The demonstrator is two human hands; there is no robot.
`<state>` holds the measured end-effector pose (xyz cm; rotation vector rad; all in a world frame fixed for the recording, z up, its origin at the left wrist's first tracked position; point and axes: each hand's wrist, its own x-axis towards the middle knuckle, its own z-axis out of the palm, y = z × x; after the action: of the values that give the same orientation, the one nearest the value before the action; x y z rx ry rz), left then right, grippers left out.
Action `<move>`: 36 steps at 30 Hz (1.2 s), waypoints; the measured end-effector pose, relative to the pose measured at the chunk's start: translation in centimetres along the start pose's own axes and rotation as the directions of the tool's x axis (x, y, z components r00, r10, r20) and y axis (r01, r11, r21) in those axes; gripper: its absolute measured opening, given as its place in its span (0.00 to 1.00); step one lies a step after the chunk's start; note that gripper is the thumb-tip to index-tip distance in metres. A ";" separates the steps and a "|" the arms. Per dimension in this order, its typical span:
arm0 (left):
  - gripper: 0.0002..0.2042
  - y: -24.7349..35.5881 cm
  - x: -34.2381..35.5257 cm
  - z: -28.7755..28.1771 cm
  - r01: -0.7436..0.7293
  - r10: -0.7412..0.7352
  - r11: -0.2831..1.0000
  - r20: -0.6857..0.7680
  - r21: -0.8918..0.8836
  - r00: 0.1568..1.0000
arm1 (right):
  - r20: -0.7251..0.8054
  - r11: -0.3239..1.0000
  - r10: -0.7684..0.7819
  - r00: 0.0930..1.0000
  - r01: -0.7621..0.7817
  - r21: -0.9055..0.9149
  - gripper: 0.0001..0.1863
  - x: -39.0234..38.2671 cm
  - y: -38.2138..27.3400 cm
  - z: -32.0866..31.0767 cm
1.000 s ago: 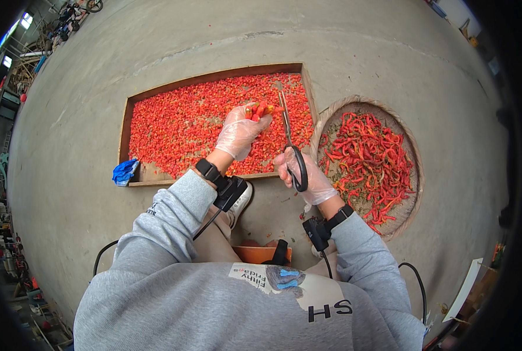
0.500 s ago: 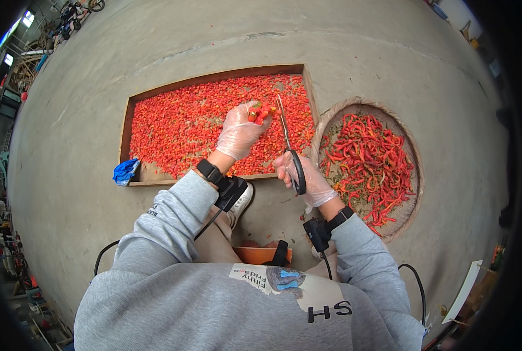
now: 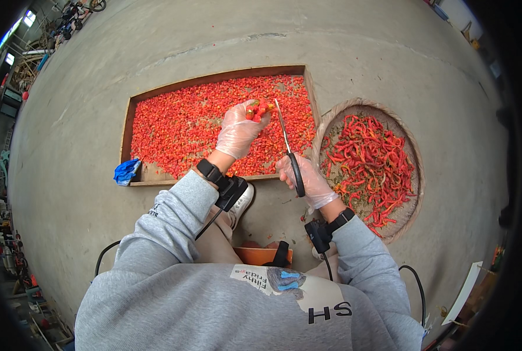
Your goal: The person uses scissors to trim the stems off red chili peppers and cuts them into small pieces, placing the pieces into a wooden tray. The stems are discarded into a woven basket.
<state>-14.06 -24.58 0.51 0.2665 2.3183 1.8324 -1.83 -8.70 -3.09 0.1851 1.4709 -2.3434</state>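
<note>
**Snipping chillies over the wooden tray**

The left hand (image 3: 239, 130) pinches a small bunch of red chillies (image 3: 258, 109) above the wooden tray (image 3: 133, 117) of cut pieces. The right hand (image 3: 305, 178) grips scissors (image 3: 286, 143), blades up beside the bunch. Best to keep fingertips behind the cut, so pieces drop into the tray. Whole chillies wait in the round basket (image 3: 416, 175).

White rectangular label (image 3: 250, 276) on grey sweatshirt chest, white sheet (image 3: 463, 294) lower right

One wooden tray (image 3: 133, 111), one round basket (image 3: 413, 152), one pair of scissors (image 3: 289, 153), seemingly.
</note>
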 end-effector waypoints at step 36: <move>0.09 1.2 -1.0 -0.1 0.194 -0.142 0.920 0.172 -0.341 0.975 | 0.004 0.987 0.063 0.998 -0.061 -0.152 0.16 0.1 -0.1 -0.4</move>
<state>-13.12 -24.62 1.76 0.1363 1.8084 2.0234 -2.00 -8.35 -3.22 0.1770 1.6075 -2.1702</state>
